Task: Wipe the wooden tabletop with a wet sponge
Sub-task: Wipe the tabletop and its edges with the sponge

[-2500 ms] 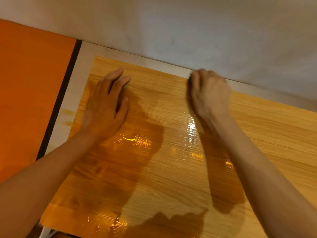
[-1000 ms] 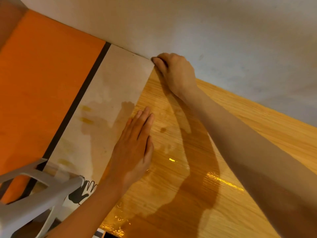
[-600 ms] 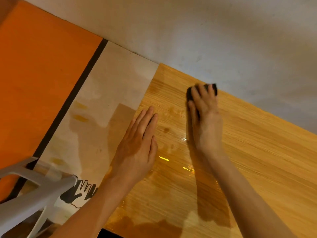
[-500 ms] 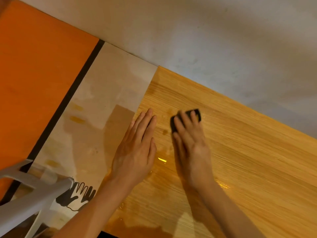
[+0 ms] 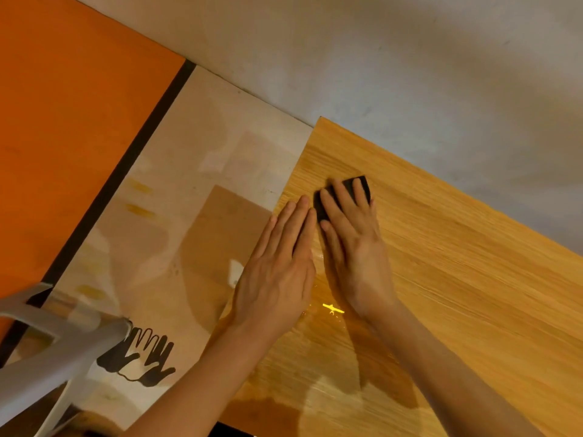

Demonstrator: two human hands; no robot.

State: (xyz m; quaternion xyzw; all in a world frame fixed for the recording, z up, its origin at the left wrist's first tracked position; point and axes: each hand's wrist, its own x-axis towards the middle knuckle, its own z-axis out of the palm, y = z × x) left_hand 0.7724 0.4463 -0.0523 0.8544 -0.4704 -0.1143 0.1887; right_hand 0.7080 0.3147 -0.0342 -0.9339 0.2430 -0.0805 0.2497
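Note:
The wooden tabletop (image 5: 457, 279) fills the right of the head view, glossy with wet patches near its left edge. A dark sponge (image 5: 359, 184) lies flat on it close to the left edge. My right hand (image 5: 353, 244) presses down on the sponge with straight fingers laid over it; only the sponge's far end and left side show. My left hand (image 5: 280, 266) rests flat on the wood right beside it, fingers straight and together, almost touching the right hand.
A pale board (image 5: 189, 216) with a black hand-print drawing (image 5: 142, 361) adjoins the tabletop's left edge. Beyond a black strip lies an orange surface (image 5: 69, 121). A grey wall (image 5: 410, 74) runs along the back edge. A white plastic chair part (image 5: 47, 367) juts in lower left.
My right hand has slid the sponge from the far left corner back along the left edge, then a little right beside my left hand. The left hand stayed flat in place.

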